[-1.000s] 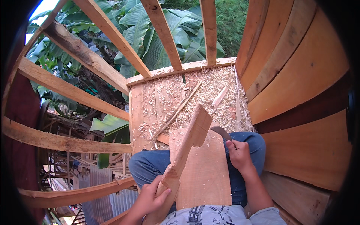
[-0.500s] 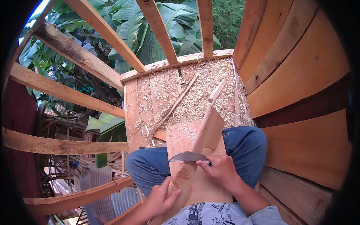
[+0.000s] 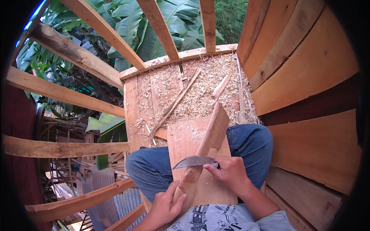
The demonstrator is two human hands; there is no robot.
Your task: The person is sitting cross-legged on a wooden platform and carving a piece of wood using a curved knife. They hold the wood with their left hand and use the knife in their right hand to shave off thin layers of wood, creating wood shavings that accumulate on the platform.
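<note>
Crossing the shaped wooden piece point(image 3: 215, 129), the curved knife point(image 3: 192, 162) has swung in from beside the right knee point(image 3: 252, 142), where it was a second ago; that puts the blade at the wood rather than apart from it. From where I stand, the right hand point(image 3: 230, 174) is closed round the handle. The left hand point(image 3: 165, 205) grips the piece's lower part, which slants over the flat board point(image 3: 219, 192) on the lap.

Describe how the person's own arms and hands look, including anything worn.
The left hand and right hand are ungloved. Both forearms are bare, no watch visible. A pale grey sleeve shows beyond the right forearm; no left sleeve is visible.
</note>
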